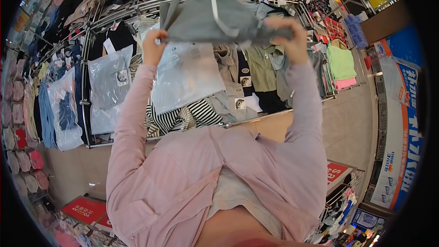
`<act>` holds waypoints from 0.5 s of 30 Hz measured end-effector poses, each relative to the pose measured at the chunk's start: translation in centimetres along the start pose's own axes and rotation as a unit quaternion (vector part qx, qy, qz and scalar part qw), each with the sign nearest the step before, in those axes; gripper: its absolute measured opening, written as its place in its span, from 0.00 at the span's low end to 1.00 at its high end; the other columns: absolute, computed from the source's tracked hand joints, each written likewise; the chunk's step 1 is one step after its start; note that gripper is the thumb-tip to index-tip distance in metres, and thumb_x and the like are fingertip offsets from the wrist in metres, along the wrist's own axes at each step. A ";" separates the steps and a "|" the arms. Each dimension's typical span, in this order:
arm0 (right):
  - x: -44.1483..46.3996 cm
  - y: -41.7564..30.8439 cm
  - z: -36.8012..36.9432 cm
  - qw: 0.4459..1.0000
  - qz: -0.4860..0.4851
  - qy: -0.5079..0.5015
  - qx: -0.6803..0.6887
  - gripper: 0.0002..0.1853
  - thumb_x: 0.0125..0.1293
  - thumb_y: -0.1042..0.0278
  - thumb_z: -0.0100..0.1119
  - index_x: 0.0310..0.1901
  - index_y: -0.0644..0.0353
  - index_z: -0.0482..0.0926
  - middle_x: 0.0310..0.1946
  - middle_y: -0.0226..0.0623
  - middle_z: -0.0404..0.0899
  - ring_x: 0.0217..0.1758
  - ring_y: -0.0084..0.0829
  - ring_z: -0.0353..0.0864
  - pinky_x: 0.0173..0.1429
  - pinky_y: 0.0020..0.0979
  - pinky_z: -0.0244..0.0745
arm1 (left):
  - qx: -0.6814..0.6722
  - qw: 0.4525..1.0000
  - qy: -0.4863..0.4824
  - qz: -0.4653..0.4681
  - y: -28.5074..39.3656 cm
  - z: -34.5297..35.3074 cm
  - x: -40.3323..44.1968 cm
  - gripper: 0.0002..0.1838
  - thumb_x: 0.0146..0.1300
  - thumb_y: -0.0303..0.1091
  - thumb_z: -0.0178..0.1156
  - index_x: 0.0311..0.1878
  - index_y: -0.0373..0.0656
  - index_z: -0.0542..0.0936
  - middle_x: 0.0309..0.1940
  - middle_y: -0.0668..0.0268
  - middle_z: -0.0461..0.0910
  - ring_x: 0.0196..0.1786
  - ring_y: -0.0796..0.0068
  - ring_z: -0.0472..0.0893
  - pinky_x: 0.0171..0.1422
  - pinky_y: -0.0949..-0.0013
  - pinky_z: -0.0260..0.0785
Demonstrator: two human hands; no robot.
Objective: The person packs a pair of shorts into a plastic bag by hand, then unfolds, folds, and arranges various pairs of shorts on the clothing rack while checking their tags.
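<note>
The left hand and the right hand stand well apart, both raised ahead of the body, with a grey garment spanning the gap between them. The left hand pinches the garment's near left corner between thumb and fingers; the right hand, blurred, has its fingers closed about the opposite end, where their exact placing cannot be told. The near edge runs nearly straight from hand to hand, while loose layers stand up beyond the left hand. A white strip, cord or rod, crosses in front of the cloth; whether it touches cannot be told.

Good handling here would probably call for level hands and an even pull along the near edge, with the loose layers drawn flush; a harder tug at one end might skew the fold.

Just below the left hand and reaching rightward lies a bagged garment; nearer the body is striped cloth. Left of the left hand lies a clear bag. Below the right hand are olive cloth and a metal rail; farther right, a bright green garment.
</note>
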State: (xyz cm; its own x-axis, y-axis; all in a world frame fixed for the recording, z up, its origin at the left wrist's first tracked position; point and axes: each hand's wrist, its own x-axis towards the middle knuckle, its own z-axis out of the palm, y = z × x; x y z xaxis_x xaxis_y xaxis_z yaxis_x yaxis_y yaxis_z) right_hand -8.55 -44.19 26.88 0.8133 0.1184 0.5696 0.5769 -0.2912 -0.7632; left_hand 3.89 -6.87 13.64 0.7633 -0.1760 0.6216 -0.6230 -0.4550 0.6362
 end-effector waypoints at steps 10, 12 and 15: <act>-16.0 10.1 11.0 0.952 0.236 -0.183 0.063 0.17 0.47 0.76 0.69 0.41 0.62 0.78 0.39 0.33 0.80 0.44 0.27 0.78 0.49 0.26 0.71 | 0.219 0.934 -0.211 -0.187 -5.4 1.8 -21.7 0.14 0.37 0.24 0.63 0.32 0.49 0.81 0.32 0.67 0.75 0.43 0.63 0.73 0.50 0.62 0.62; -12.6 10.2 11.9 0.950 0.214 -0.227 0.003 0.16 0.49 0.70 0.69 0.40 0.63 0.77 0.37 0.33 0.79 0.40 0.25 0.77 0.46 0.25 0.70 | 0.242 0.921 -0.206 -0.224 -2.7 1.2 -20.7 0.15 0.38 0.25 0.63 0.34 0.50 0.81 0.33 0.67 0.75 0.44 0.64 0.72 0.52 0.61 0.61; -5.4 12.1 14.1 0.952 0.195 -0.223 0.079 0.21 0.49 0.71 0.69 0.46 0.60 0.75 0.36 0.36 0.77 0.42 0.25 0.76 0.47 0.25 0.70 | 0.259 0.949 -0.141 -0.110 -0.5 0.8 -19.2 0.16 0.39 0.27 0.62 0.37 0.49 0.80 0.39 0.67 0.75 0.50 0.65 0.71 0.58 0.58 0.57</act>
State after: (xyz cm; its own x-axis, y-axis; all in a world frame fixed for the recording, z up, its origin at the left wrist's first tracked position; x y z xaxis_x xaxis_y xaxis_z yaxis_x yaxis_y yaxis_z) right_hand -4.86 -34.98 10.29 0.8991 0.4315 0.0739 0.1998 -0.2543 -0.9462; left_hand -10.32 -3.91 1.00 0.9263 -0.2195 0.3064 -0.3305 -0.8636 0.3806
